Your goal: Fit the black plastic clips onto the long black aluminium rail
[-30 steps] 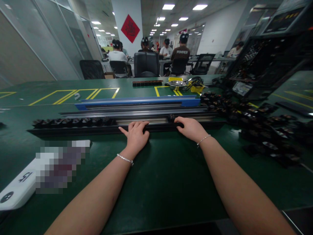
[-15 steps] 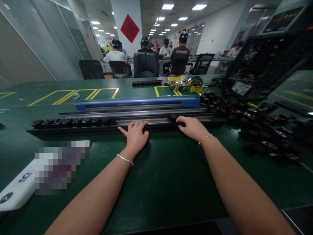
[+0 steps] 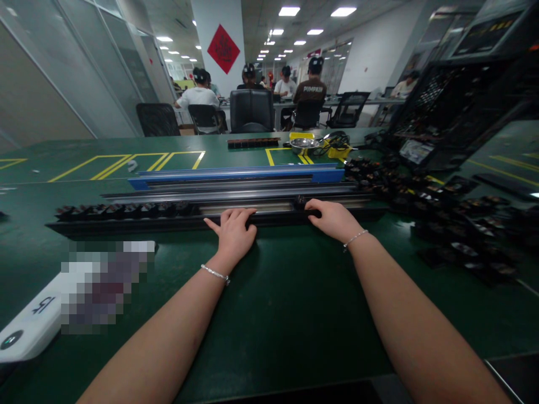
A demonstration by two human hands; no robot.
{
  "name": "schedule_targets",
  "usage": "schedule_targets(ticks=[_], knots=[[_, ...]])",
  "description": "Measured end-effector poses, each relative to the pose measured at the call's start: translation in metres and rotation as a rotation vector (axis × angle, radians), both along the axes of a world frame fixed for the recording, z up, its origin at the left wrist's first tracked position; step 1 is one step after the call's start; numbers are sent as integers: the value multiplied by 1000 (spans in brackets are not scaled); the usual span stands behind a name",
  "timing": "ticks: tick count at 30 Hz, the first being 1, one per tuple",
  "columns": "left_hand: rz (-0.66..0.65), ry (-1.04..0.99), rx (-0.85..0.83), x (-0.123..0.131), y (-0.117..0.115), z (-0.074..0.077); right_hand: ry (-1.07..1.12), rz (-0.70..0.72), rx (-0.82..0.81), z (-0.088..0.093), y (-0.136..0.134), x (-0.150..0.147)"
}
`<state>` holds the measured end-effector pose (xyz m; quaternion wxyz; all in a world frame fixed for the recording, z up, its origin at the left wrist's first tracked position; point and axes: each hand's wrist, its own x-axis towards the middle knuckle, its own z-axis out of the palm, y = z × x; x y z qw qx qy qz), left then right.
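A long black rail [image 3: 138,228] lies across the table in front of me, its left half lined with a row of small black parts [image 3: 122,211]. My left hand [image 3: 236,231] rests over the rail's front edge near its middle, fingers spread and little finger stuck out to the left. Farther right, my right hand [image 3: 334,219] has thumb and forefinger curled together at a single small black part [image 3: 300,201] in the rail's channel. The fingertips partly cover that part. Pale metal strip shows in the channel between the hands.
Behind the rail lie a grey rail [image 3: 236,194] and a blue rail [image 3: 261,176]. A pile of loose black parts [image 3: 455,213] spreads to the right. A white device [image 3: 31,325] lies at left front. A metal bowl [image 3: 304,147] sits farther back near a black case [image 3: 446,112].
My right hand has shifted very slightly to the right, and the small black part by its fingers sits slightly further right too. My left hand has stayed in place.
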<state>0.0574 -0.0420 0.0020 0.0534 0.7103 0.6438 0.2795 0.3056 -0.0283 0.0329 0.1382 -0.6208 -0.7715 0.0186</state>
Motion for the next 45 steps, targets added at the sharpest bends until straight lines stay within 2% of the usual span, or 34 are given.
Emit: schedule_targets(ticks=[45], knots=[[-2, 6, -8, 0, 0, 0, -51, -27, 32, -1, 1, 6]])
